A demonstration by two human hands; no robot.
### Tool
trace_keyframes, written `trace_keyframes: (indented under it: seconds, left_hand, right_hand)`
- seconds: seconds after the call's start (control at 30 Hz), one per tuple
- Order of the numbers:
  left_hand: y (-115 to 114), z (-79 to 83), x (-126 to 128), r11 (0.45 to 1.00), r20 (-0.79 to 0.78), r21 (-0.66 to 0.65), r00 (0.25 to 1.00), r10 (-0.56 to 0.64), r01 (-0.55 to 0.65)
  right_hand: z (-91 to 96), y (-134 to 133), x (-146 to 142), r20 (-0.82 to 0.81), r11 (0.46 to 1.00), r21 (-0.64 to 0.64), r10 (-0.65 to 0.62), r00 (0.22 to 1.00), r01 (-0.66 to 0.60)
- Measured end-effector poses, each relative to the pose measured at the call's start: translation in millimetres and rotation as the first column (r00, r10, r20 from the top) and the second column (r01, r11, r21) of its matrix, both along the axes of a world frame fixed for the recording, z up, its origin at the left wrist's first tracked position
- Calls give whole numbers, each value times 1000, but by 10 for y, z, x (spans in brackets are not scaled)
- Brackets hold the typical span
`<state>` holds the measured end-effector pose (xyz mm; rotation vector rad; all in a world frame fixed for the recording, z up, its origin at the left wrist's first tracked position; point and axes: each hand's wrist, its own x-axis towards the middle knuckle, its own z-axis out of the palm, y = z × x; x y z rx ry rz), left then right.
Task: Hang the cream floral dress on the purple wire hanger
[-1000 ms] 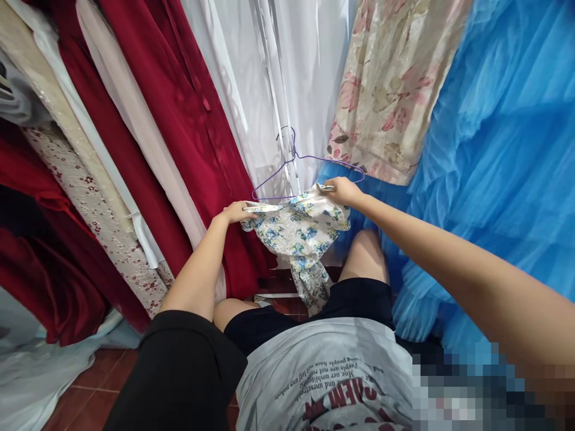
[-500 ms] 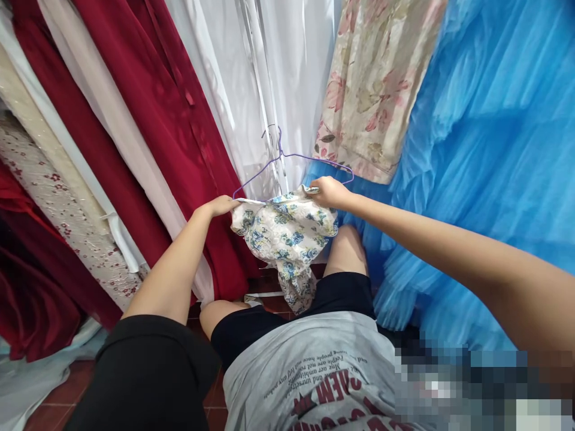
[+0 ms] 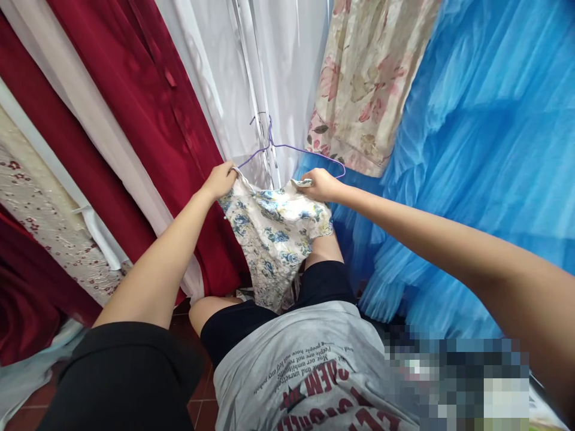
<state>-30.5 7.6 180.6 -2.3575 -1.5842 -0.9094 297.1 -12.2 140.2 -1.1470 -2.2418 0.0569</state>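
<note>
A white garment with blue and yellow flowers (image 3: pixel 274 239) hangs stretched between my two hands, in front of my knees. My left hand (image 3: pixel 221 181) pinches its upper left edge. At the upper right, my right hand (image 3: pixel 320 184) is closed on the cloth, fingers curled over the edge. A thin purple wire hanger (image 3: pixel 309 149) shows above the garment, its hook upward; its left arm runs behind my left hand and its right end shows past my right hand. The hanger's lower part is hidden by the cloth.
Long dark red dresses (image 3: pixel 135 120) and a patterned cream one (image 3: pixel 49 215) hang on the left. White cloth (image 3: pixel 197 54) hangs behind the hanger, with a beige floral garment (image 3: pixel 359 90) beside it. Blue tulle (image 3: pixel 485 149) fills the right. Red tiles (image 3: pixel 202 383) cover the floor.
My left hand has risen, lifting the left side of the garment, which now hangs more spread out. My right hand keeps its grip. The view has shifted slightly.
</note>
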Motion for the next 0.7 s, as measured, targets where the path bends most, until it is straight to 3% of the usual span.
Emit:
trace_keyframes:
  seconds: [0.1,0.17,0.33,0.47,0.53,0.6,0.63,0.7]
  left_hand:
    - [-38,-36,45,997,10,41,998,-59,58]
    - [-72,-25,41,997,15,39,998,-64,63]
    - [-111,81,58,999,8,9,999,43,-43]
    - [-98,25,69,999,16,15,999,40,-40]
    - [-114,-56,28,998,29,48,999,36,-38]
    - [-151,-135,-45,990,98,118,993,61,-72]
    - [-173,-166,-86,981,158,156,983,91,-116]
    - [-214,-205,-154,956,280,185,944,173,-230]
  right_hand:
    - [-10,52,220,-176,993,115,-6,984,26]
    - [-7,83,410,-294,966,231,-42,955,114]
    - [137,264,757,-394,909,321,-128,910,267]
    - [265,457,804,-438,983,13,-157,885,181]
    - [278,483,824,-505,980,-194,-146,851,52]
    - [273,448,855,-633,919,-364,-123,764,-153]
    - [272,413,864,-696,863,-428,-123,708,-270]
    - [280,330,838,-767,791,-460,-125,630,-403]
